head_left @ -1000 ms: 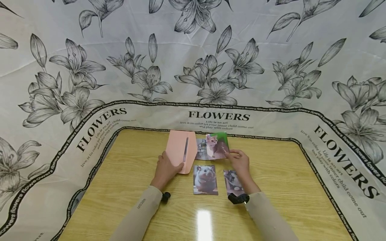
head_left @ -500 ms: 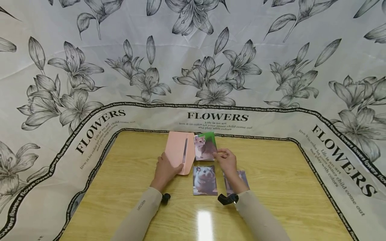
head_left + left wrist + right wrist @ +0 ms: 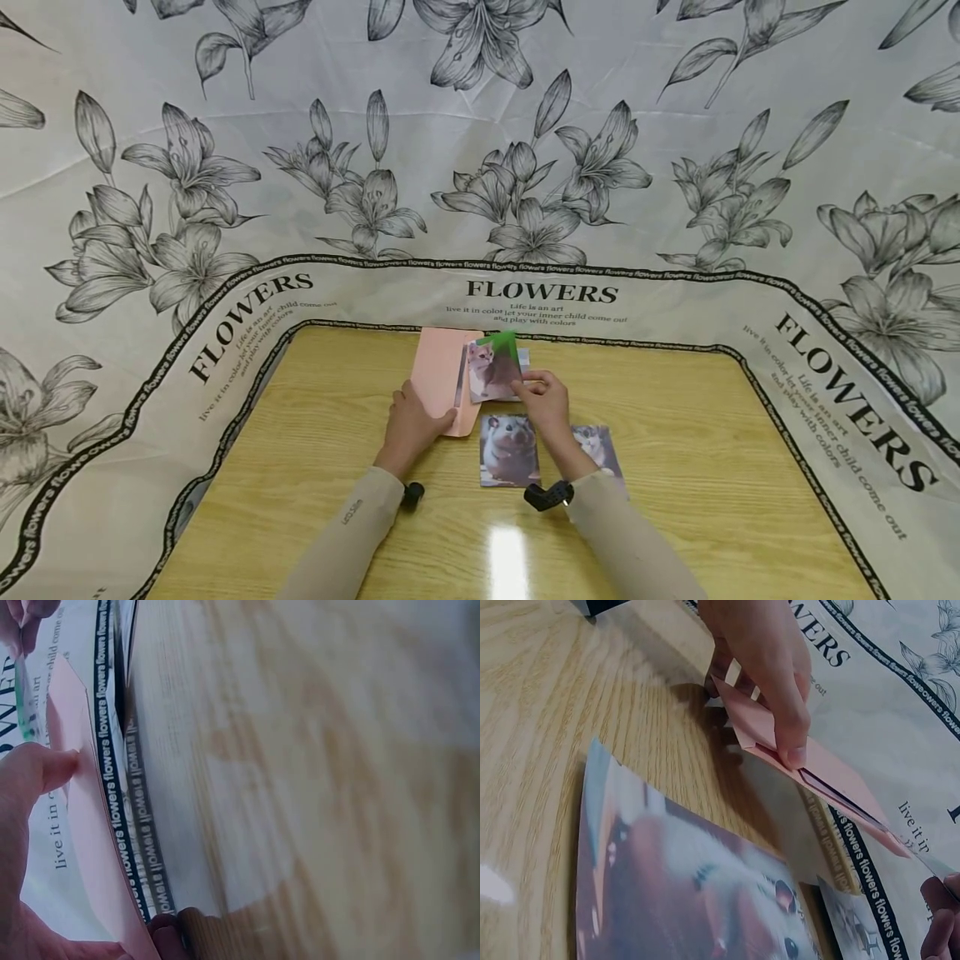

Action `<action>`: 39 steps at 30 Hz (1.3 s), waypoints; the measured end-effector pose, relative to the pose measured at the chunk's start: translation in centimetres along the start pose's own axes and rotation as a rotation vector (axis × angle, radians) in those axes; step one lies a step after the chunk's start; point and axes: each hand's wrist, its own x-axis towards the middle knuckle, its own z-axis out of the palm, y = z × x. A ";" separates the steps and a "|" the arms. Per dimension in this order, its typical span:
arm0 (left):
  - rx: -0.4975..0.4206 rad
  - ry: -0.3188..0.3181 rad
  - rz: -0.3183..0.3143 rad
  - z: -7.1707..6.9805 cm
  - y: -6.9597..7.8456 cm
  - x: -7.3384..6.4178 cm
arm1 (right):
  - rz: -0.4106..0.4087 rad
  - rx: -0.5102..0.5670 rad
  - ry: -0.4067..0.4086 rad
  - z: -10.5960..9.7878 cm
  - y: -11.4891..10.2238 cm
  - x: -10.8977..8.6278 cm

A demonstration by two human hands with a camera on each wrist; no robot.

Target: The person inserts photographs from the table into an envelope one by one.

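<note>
My left hand (image 3: 412,423) grips a pink envelope (image 3: 435,367), thumb on the front by the dark slit of its opening and fingers behind, as the left wrist view shows. The envelope (image 3: 840,772) is raised off the table at its near end. My right hand (image 3: 546,404) pinches the lower right edge of a cat picture card (image 3: 493,375) with a green corner. The card's left edge is at the envelope's opening; whether it is inside cannot be told. Partly hidden behind it lies another picture card (image 3: 523,360).
A card with a plump, mouse-like animal (image 3: 508,450) lies nearer on the wooden table (image 3: 337,517). Right of it another animal card (image 3: 606,454) is partly covered by my right forearm. A flower-printed cloth (image 3: 540,292) borders the table's back and sides.
My right hand has moved left with the cat card, bringing it from over the back card to the envelope's opening. The left hand and envelope have stayed nearly still.
</note>
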 end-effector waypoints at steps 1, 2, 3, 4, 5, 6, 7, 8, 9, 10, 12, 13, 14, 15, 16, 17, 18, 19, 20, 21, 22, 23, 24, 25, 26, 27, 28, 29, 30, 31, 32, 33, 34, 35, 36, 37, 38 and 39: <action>0.002 0.002 0.000 0.0 0.0 0.0 | -0.002 0.001 -0.003 0.1 0.0 0.0; 0.003 0.005 0.000 0.0 0.0 0.0 | -0.004 0.003 -0.004 0.3 -0.1 0.0; 0.003 0.008 0.004 0.0 0.1 0.0 | -0.008 0.001 -0.005 0.4 -0.1 0.0; 0.003 0.009 0.003 0.0 0.1 0.0 | -0.008 0.001 -0.005 0.5 -0.2 0.0; 0.003 0.009 0.004 0.0 0.1 0.0 | -0.009 -0.005 -0.005 0.6 -0.2 0.0; 0.004 0.009 0.005 0.0 0.2 0.0 | -0.011 -0.008 -0.003 0.7 -0.2 0.0; 0.004 0.010 0.007 0.0 0.2 -0.1 | -0.008 -0.009 -0.001 0.7 -0.2 0.0; 0.006 0.010 0.008 -0.1 0.2 -0.1 | -0.005 -0.012 0.002 0.8 -0.2 0.0; 0.007 0.010 0.009 -0.1 0.2 -0.1 | -0.003 -0.019 0.005 0.9 -0.2 0.1; 0.008 0.008 0.006 -0.1 0.2 -0.1 | 0.000 -0.025 0.006 1.0 -0.2 0.1; 0.009 0.010 0.007 -0.1 0.2 -0.1 | -0.003 -0.037 0.008 1.1 -0.1 0.1; 0.010 0.011 0.007 -0.1 0.2 -0.1 | -0.006 -0.039 0.008 1.1 -0.1 0.2; 0.010 0.012 0.008 0.0 0.2 -0.1 | -0.010 -0.041 0.009 1.2 -0.1 0.2; 0.008 0.015 0.011 0.0 0.3 -0.1 | -0.017 -0.042 0.012 1.2 0.0 0.2; 0.007 0.017 0.014 0.0 0.3 -0.1 | -0.023 -0.042 0.014 1.3 0.0 0.2; 0.007 0.017 0.014 0.0 0.3 -0.1 | -0.031 -0.041 0.015 1.4 0.0 0.3; 0.007 0.017 0.015 0.0 0.3 -0.1 | -0.037 -0.040 0.016 1.4 0.1 0.3; 0.007 0.016 0.016 0.0 0.3 -0.1 | -0.047 -0.040 0.015 1.5 0.1 0.3; 0.005 0.016 0.016 0.0 0.3 -0.1 | -0.057 -0.042 0.013 1.6 0.1 0.3; 0.006 0.016 0.018 0.0 0.3 -0.1 | -0.067 -0.045 0.011 1.7 0.0 0.2; 0.007 0.015 0.016 0.0 0.3 -0.1 | -0.071 -0.050 0.007 1.8 0.1 0.1; 0.008 0.011 0.012 0.0 0.3 -0.1 | -0.077 -0.053 0.005 1.9 0.0 0.1; 0.007 0.011 0.011 0.0 0.3 -0.2 | -0.083 -0.060 0.004 2.0 0.0 0.0; 0.006 0.010 0.011 0.0 0.3 -0.1 | -0.089 -0.067 0.004 2.2 -0.2 0.0; 0.004 0.007 0.007 0.0 0.3 -0.1 | -0.092 -0.068 0.002 2.3 -0.3 -0.1; 0.003 0.003 0.003 0.0 0.4 0.0 | -0.097 -0.070 0.001 2.4 -0.3 0.0; 0.001 -0.002 -0.003 0.0 0.4 0.0 | -0.102 -0.077 -0.002 2.5 -0.3 0.0; 0.001 -0.007 -0.008 0.0 0.4 0.0 | -0.113 -0.085 -0.004 2.6 -0.3 0.0; -0.001 -0.009 -0.007 0.0 0.4 0.1 | -0.124 -0.093 -0.008 2.7 -0.3 -0.1; 0.000 -0.010 -0.008 0.0 0.4 0.1 | -0.133 -0.101 -0.012 2.8 -0.3 -0.1; 0.000 -0.012 -0.010 0.0 0.4 0.1 | -0.144 -0.112 -0.016 2.9 -0.3 -0.2; -0.001 -0.010 -0.008 -0.1 0.5 0.0 | -0.152 -0.125 -0.017 2.9 -0.4 -0.3; -0.002 -0.008 -0.007 -0.1 0.5 0.0 | -0.160 -0.137 -0.016 3.0 -0.4 -0.3; -0.005 -0.007 -0.007 -0.1 0.5 -0.1 | -0.166 -0.147 -0.013 3.1 -0.4 -0.4; -0.006 -0.005 -0.006 -0.1 0.5 -0.1 | -0.170 -0.155 -0.011 3.1 -0.5 -0.5; -0.007 -0.006 -0.008 -0.1 0.5 -0.1 | -0.174 -0.165 -0.008 3.2 -0.5 -0.5; -0.008 -0.006 -0.009 -0.1 0.5 -0.1 | -0.177 -0.171 -0.006 3.3 -0.6 -0.6; -0.009 -0.006 -0.008 -0.1 0.4 -0.1 | -0.180 -0.169 -0.006 3.3 -0.7 -0.6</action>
